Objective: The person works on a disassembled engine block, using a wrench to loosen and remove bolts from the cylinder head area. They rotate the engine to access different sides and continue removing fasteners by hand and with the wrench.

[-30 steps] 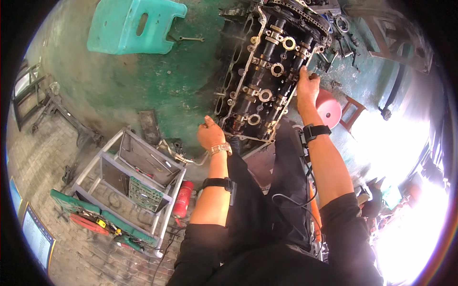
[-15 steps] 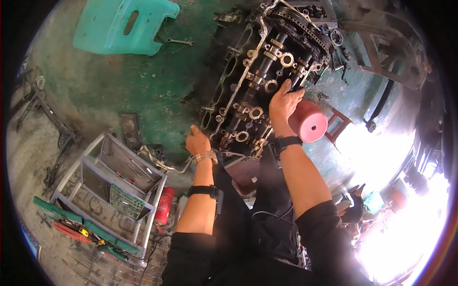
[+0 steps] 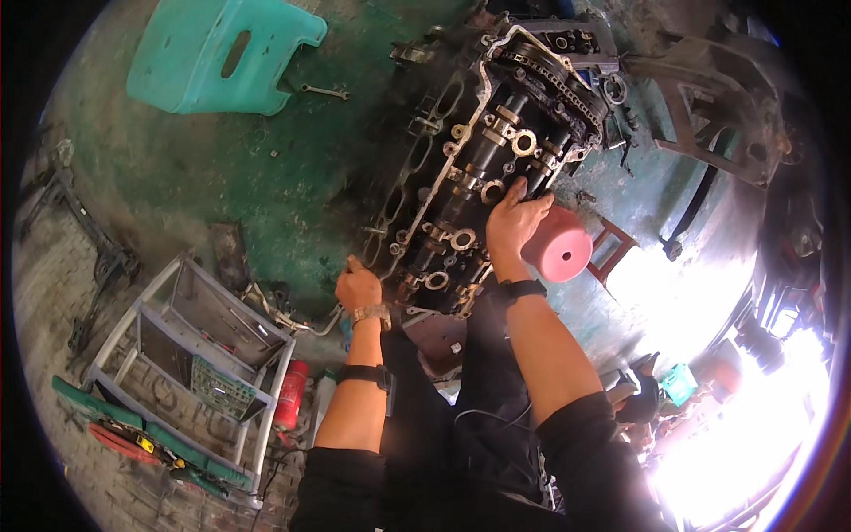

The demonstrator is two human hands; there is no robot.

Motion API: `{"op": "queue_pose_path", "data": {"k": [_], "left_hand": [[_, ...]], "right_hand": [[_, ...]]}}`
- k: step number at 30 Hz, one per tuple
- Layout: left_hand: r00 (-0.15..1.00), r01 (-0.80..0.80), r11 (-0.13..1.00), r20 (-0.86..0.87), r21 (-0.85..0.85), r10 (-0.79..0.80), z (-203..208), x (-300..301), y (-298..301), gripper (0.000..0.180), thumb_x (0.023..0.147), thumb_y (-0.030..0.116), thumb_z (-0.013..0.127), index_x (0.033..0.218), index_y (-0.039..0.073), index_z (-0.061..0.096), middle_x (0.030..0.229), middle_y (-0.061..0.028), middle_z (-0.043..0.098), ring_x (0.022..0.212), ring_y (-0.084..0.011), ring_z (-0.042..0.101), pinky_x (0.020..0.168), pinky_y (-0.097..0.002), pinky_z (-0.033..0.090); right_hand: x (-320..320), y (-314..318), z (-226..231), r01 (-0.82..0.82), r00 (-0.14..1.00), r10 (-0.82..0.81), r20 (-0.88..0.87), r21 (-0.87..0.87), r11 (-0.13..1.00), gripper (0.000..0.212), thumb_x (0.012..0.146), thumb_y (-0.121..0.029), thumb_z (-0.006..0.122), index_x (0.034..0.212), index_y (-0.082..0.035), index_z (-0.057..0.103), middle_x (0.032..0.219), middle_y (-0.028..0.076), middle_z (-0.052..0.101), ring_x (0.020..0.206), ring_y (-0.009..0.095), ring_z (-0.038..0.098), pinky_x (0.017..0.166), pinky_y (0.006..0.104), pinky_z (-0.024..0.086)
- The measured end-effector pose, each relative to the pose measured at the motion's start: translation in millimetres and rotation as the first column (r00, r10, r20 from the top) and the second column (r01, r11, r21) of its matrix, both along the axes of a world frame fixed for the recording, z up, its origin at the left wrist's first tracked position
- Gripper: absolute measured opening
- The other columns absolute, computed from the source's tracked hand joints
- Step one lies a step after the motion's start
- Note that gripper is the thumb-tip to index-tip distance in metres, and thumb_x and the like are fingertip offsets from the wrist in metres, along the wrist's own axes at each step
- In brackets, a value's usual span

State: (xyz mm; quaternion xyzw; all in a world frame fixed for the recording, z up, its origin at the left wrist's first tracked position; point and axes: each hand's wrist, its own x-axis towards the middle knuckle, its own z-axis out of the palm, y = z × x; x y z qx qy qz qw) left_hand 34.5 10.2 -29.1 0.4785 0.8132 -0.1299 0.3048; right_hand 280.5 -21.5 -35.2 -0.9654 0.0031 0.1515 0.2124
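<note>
A dark, oily engine cylinder head with its camshafts exposed lies slanted before me. A timing chain curves round its far end. My right hand is on its right side, the thumb over the camshaft area and the other fingers over the outer edge. Beside the near left corner is my left hand, its fingers curled in; what they hold, if anything, is hidden. A pale, wavy gasket edge runs along the left of the camshafts.
A pink round stool stands right of the cylinder head. At the far left are a turquoise plastic stool and a wrench on the green floor. A metal-framed rack and a red fire extinguisher occupy the near left.
The whole view has shifted slightly, so everything appears a little lower and further left. Both hands keep their places against the cylinder head.
</note>
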Motion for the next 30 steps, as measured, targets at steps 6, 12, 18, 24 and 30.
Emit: {"op": "queue_pose_path", "data": {"k": [6, 12, 18, 24, 30], "left_hand": [[1.000, -0.004, 1.000, 0.024, 0.001, 0.004, -0.2, -1.4, -1.8, 0.058, 0.100, 0.042, 0.039, 0.088, -0.008, 0.069, 0.093, -0.0300, 0.067, 0.091, -0.0483, 0.062, 0.083, -0.0518, 0.048], [1.000, 0.024, 1.000, -0.018, 0.004, -0.024, -0.1, -1.1, -0.5, 0.058, 0.099, 0.042, 0.041, 0.087, -0.007, 0.069, 0.093, -0.0298, 0.067, 0.092, -0.0483, 0.062, 0.083, -0.0517, 0.048], [1.000, -0.016, 1.000, 0.012, 0.006, 0.016, 4.1, 2.5, 2.1, 0.057, 0.099, 0.042, 0.042, 0.087, -0.007, 0.069, 0.092, -0.0307, 0.066, 0.092, -0.0490, 0.062, 0.083, -0.0519, 0.048], [1.000, 0.005, 1.000, 0.019, 0.003, -0.005, 7.9, 3.7, 3.8, 0.058, 0.099, 0.042, 0.042, 0.087, -0.008, 0.069, 0.093, -0.0309, 0.066, 0.092, -0.0490, 0.062, 0.084, -0.0519, 0.048], [0.999, 0.046, 0.999, -0.019, -0.008, -0.046, 4.7, 1.4, 3.4, 0.058, 0.099, 0.042, 0.041, 0.087, -0.008, 0.068, 0.092, -0.0312, 0.066, 0.092, -0.0493, 0.062, 0.084, -0.0520, 0.048]], "right_hand": [[-1.7, -1.6, -4.1, -0.012, 0.999, 0.013, 0.045, -0.003, 1.000, 0.083, 0.097, -0.048, 0.048, 0.138, 0.020, 0.023, 0.137, 0.040, 0.037, 0.128, 0.050, 0.038, 0.108, 0.0474, 0.033], [-0.8, -0.3, 4.9, 0.007, 0.997, -0.006, -0.079, 0.016, 1.000, 0.081, 0.099, -0.046, 0.044, 0.143, 0.015, 0.015, 0.144, 0.039, 0.027, 0.134, 0.050, 0.029, 0.112, 0.0495, 0.028], [-2.0, 2.0, 4.4, 0.006, 1.000, -0.006, 0.009, 0.021, 1.000, 0.083, 0.097, -0.047, 0.048, 0.139, 0.019, 0.022, 0.135, 0.041, 0.038, 0.126, 0.050, 0.039, 0.106, 0.0488, 0.034], [-2.1, 1.1, 2.8, 0.030, 0.999, -0.029, -0.028, 0.035, 0.999, 0.083, 0.097, -0.046, 0.048, 0.140, 0.020, 0.021, 0.137, 0.041, 0.035, 0.130, 0.050, 0.036, 0.109, 0.0479, 0.032], [-1.7, 3.9, 8.7, 0.059, 0.997, -0.055, -0.061, 0.067, 0.996, 0.083, 0.097, -0.047, 0.048, 0.140, 0.019, 0.020, 0.138, 0.042, 0.034, 0.130, 0.051, 0.035, 0.110, 0.0474, 0.031]]}}
